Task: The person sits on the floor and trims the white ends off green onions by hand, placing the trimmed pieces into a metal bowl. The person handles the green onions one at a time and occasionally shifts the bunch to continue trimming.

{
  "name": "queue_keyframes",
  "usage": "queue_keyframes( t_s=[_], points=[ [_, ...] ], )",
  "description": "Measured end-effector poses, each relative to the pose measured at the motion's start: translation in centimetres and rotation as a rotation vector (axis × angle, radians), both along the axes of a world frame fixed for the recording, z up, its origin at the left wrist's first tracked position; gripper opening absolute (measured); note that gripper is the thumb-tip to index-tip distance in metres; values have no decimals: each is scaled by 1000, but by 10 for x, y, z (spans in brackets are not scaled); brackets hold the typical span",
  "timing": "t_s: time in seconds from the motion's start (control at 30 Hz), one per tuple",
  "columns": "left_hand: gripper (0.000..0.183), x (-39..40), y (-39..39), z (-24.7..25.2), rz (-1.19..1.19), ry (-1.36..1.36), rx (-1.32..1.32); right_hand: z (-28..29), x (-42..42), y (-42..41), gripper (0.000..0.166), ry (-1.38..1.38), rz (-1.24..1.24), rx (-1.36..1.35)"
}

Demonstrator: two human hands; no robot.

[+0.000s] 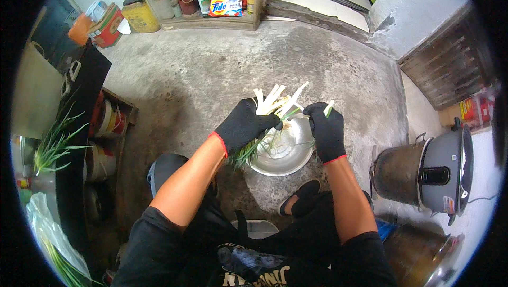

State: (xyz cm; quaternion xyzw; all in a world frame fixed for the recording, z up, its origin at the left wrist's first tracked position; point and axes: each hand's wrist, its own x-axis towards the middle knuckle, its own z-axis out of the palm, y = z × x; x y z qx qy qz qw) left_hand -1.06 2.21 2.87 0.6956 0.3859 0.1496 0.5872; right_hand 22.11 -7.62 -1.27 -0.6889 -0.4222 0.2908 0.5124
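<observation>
My left hand [249,124], in a black glove with a red cuff, is closed around a bunch of scallions [274,98]. Their white ends fan out above the thumb, and green leaves hang down below the fist. To its right, my right hand [327,132], gloved the same way, grips a scallion piece [328,108] whose pale end sticks up past the fingers. A metal basin [281,168] sits on the floor beneath and between both hands. A few green bits lie in the basin; the bunch and my left hand hide its upper left part.
Scallions [55,144] lie on the black counter [75,120] at left, with more in a plastic bag [55,227]. A rice cooker [444,168] and metal pots stand at right. A shelf [206,23] holds a Tide bag [227,3]. A plastic container [260,228] is between my legs.
</observation>
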Motion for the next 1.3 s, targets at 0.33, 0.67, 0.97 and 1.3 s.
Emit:
queue_keyframes(
  t_s=[0.33,0.67,0.97,1.3],
  points=[
    [41,6,-6,-5,9,20,153,31,-18,-8,18,266,354,-195],
    [53,11,-9,7,-68,0,135,12,10,-4,24,626,-37,-53],
    [46,11,-10,-6,-31,-45,135,-3,-16,-15,19,55,340,87],
    [52,14,-16,2,-99,-50,36,8,-1,-5,33,977,-67,-33]
  ],
)
